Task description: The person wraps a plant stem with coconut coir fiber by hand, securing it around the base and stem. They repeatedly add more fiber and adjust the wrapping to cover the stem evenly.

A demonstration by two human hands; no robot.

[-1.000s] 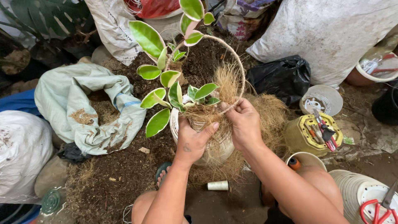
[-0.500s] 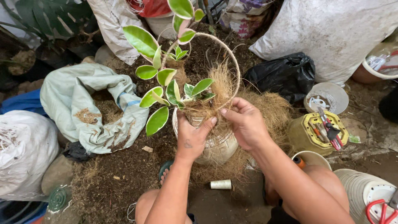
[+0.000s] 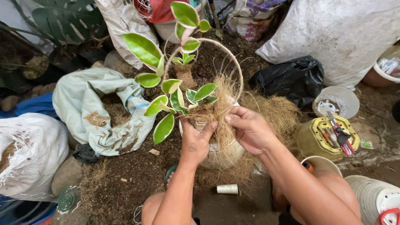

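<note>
Fibre (image 3: 216,114) fills the space between our hands, a tuft of dry brown coconut husk packed around the base of a plant (image 3: 175,89) with green, pale-edged leaves. The plant stands in a round cream pot (image 3: 221,152) on dark soil, and a hoop (image 3: 231,62) of twine-wrapped wire arches up over it. Our left hand (image 3: 196,139) is clamped on the pot's rim and the fibre, thumb raised towards the tuft. Our right hand (image 3: 250,129) curls over the other side, fingers closed on the fibre and pressing it against the pot. More loose fibre lies behind and under the pot. A grey sack (image 3: 96,110) lies open to the left, a yellow tub (image 3: 316,139) with tools to the right, and a small white spool (image 3: 227,188) just below the pot.
</note>
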